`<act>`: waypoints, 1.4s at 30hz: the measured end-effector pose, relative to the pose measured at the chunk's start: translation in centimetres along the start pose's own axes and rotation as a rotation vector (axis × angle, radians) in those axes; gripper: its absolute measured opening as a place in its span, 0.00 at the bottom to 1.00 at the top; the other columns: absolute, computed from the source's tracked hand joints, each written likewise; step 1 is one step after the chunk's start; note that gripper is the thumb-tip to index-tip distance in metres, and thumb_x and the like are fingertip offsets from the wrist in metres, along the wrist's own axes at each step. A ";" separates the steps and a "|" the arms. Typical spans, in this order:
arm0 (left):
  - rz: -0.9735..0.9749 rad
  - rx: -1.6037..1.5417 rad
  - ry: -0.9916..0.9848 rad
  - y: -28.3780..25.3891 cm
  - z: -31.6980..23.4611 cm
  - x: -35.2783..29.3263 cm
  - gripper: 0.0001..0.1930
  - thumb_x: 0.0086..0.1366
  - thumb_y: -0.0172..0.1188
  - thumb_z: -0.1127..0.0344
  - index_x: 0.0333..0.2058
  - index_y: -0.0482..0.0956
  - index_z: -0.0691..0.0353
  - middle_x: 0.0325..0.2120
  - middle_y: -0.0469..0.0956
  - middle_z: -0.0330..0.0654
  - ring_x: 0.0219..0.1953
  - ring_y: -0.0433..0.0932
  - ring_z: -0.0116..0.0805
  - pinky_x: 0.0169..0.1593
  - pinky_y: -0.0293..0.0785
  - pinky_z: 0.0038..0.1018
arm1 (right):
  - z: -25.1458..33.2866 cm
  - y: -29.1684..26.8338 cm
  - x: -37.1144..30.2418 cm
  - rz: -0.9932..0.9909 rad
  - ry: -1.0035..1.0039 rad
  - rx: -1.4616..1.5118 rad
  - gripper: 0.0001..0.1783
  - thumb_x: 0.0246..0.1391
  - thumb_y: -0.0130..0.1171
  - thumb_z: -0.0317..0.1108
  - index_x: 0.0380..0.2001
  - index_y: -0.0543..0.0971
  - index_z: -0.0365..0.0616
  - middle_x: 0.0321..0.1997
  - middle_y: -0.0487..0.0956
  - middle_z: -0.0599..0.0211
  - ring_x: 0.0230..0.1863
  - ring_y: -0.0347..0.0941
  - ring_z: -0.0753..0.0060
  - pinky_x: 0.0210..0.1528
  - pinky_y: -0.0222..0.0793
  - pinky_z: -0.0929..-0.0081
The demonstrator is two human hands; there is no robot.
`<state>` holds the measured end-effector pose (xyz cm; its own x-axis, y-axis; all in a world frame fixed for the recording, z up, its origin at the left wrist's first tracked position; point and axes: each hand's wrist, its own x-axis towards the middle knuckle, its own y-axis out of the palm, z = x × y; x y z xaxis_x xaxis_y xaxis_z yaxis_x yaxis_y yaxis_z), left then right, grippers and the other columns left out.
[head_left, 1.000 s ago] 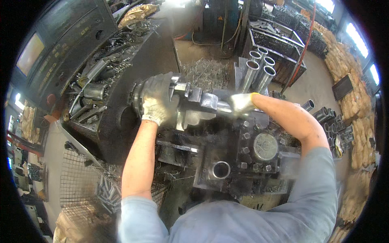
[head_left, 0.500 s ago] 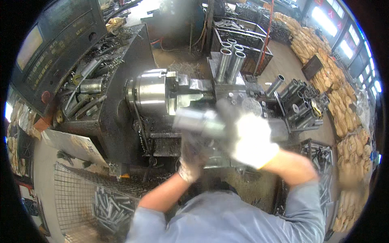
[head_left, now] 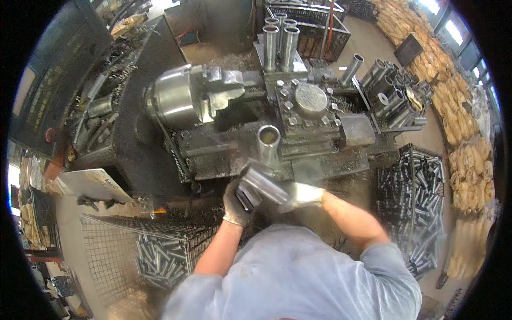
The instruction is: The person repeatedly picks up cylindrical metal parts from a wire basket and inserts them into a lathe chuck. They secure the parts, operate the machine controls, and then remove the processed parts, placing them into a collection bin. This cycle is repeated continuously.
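Note:
A short shiny metal tube slants in front of my body, just off the near side of a lathe. My left hand, in a dark-palmed work glove, is closed around its upper left end; what the dark streaks beside the fingers are, I cannot make out. My right hand, in a whitish glove, grips the lower right end, its fingertips partly hidden. Just beyond, another metal tube stands upright by the lathe carriage. The lathe chuck holds no tube between its jaws. Right of it sits the round-topped tool post.
Several tubes stand behind the tool post. A rack of tubes is at right. Wire bins of tubes lie at lower left and right. Metal chips cover the machine; stacked tan sacks line the right side.
Both hands have come back toward my body with the tube, away from the chuck and tool post. The view has shifted, and the upright tube by the carriage now shows.

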<state>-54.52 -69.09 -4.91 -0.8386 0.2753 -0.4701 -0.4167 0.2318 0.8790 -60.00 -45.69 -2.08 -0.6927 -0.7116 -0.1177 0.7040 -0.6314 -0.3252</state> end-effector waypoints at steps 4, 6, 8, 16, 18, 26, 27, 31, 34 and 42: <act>-0.006 0.322 0.019 -0.1 -1.4 -0.8 0.33 0.78 0.51 0.36 0.62 0.78 0.60 0.55 0.84 0.43 0.55 0.83 0.44 0.64 0.77 0.41 | 5.6 -0.6 -2.0 0.071 0.304 -0.158 0.31 0.47 0.76 0.45 0.51 0.81 0.37 0.39 0.88 0.56 0.30 0.85 0.65 0.36 0.83 0.65; -0.271 0.588 0.076 2.1 -1.8 -2.5 0.37 0.75 0.53 0.30 0.61 0.78 0.59 0.54 0.84 0.42 0.55 0.82 0.37 0.58 0.80 0.36 | 7.6 -2.6 -3.6 -0.227 -0.013 -0.235 0.24 0.58 0.71 0.41 0.52 0.81 0.37 0.37 0.87 0.61 0.30 0.85 0.67 0.37 0.85 0.64; -0.284 0.949 0.376 5.3 -1.7 -3.7 0.35 0.69 0.68 0.38 0.63 0.76 0.57 0.47 0.84 0.40 0.48 0.82 0.33 0.51 0.81 0.32 | 7.7 -5.0 -4.5 -0.677 -0.385 -0.510 0.13 0.60 0.70 0.35 0.45 0.83 0.40 0.33 0.87 0.61 0.27 0.85 0.69 0.32 0.85 0.66; 0.054 1.938 1.339 12.9 -0.4 6.1 0.46 0.48 0.88 0.63 0.64 0.73 0.59 0.49 0.86 0.47 0.48 0.87 0.43 0.53 0.85 0.36 | 4.0 -7.0 -6.6 -0.586 0.356 -0.378 0.29 0.48 0.77 0.47 0.51 0.82 0.44 0.44 0.87 0.48 0.45 0.87 0.46 0.48 0.83 0.56; -0.005 1.824 1.203 13.0 -1.8 7.2 0.42 0.51 0.86 0.62 0.63 0.74 0.60 0.49 0.85 0.44 0.48 0.86 0.40 0.54 0.84 0.35 | 5.6 -5.7 -7.9 -0.398 0.461 -0.721 0.22 0.51 0.71 0.43 0.48 0.83 0.45 0.43 0.87 0.49 0.41 0.86 0.45 0.44 0.83 0.53; -0.141 0.594 0.675 9.6 -9.2 -0.2 0.35 0.69 0.64 0.34 0.60 0.79 0.59 0.49 0.85 0.44 0.49 0.85 0.44 0.59 0.81 0.45 | 2.3 3.9 3.8 -0.367 -0.058 -0.903 0.15 0.53 0.67 0.39 0.40 0.79 0.45 0.31 0.82 0.55 0.29 0.83 0.50 0.27 0.79 0.52; 0.011 0.478 0.576 8.6 -9.4 -1.0 0.35 0.70 0.61 0.33 0.58 0.80 0.60 0.46 0.86 0.45 0.44 0.86 0.46 0.54 0.85 0.46 | 1.6 4.2 5.3 -0.364 -0.079 -0.892 0.12 0.54 0.66 0.38 0.39 0.79 0.45 0.31 0.83 0.54 0.29 0.83 0.50 0.28 0.79 0.51; 0.112 0.272 0.426 5.9 -9.2 -2.5 0.36 0.73 0.50 0.28 0.53 0.82 0.59 0.40 0.87 0.47 0.37 0.89 0.46 0.41 0.90 0.45 | 3.5 1.4 6.9 -0.389 -0.109 -0.541 0.12 0.55 0.67 0.40 0.35 0.81 0.43 0.33 0.84 0.51 0.30 0.84 0.53 0.31 0.79 0.54; 0.044 0.218 0.345 6.6 -7.8 -2.6 0.39 0.73 0.49 0.25 0.54 0.81 0.59 0.45 0.86 0.49 0.44 0.87 0.48 0.47 0.88 0.49 | 9.1 -1.6 5.5 -0.210 0.258 0.273 0.28 0.58 0.67 0.51 0.51 0.83 0.37 0.42 0.87 0.48 0.45 0.86 0.50 0.49 0.80 0.61; 0.415 0.183 0.224 10.3 -4.6 -0.5 0.39 0.76 0.48 0.33 0.72 0.67 0.57 0.67 0.73 0.49 0.66 0.74 0.53 0.73 0.66 0.51 | 18.3 -1.6 6.1 -0.261 0.465 0.068 0.44 0.43 0.78 0.52 0.60 0.78 0.39 0.48 0.85 0.50 0.49 0.84 0.57 0.56 0.78 0.62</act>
<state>-60.02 -71.08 4.75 -0.9835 0.1771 -0.0375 0.0196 0.3105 0.9504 -62.50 -54.66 14.93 -0.8317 -0.3263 -0.4492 0.4967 -0.7989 -0.3392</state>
